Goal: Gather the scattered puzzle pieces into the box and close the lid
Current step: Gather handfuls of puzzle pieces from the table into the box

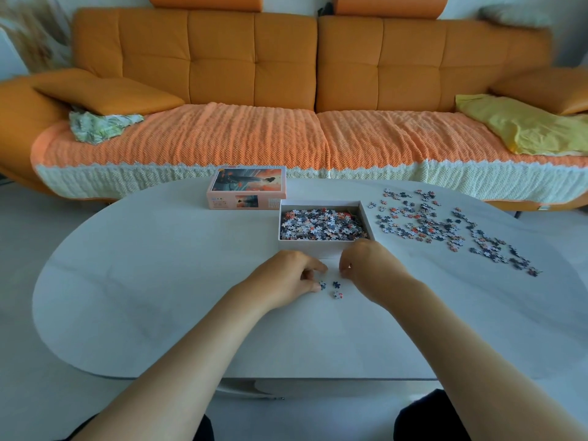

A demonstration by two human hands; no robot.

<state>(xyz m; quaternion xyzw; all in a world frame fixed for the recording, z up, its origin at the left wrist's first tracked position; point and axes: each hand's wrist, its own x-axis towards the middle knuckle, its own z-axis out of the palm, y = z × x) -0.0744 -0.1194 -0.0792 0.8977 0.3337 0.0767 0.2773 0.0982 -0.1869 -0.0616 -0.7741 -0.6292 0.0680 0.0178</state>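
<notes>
An open white box [324,245] holding many puzzle pieces stands in the middle of the table. Its lid [246,187], printed with a picture, lies just behind and to the left of it. Several loose pieces [445,226] are scattered on the table right of the box. Three small pieces [335,284] lie in front of the box, between my hands. My left hand [288,276] has curled fingers and its thumb touches a piece at the fingertips. My right hand [366,265] hovers with fingers curled down, pinching what looks like a small piece.
The pale oval table [159,265] stands before an orange sofa [286,90] with a knitted orange throw, cushions and a yellow cloth [521,128]. The table's near edge runs just above my knees.
</notes>
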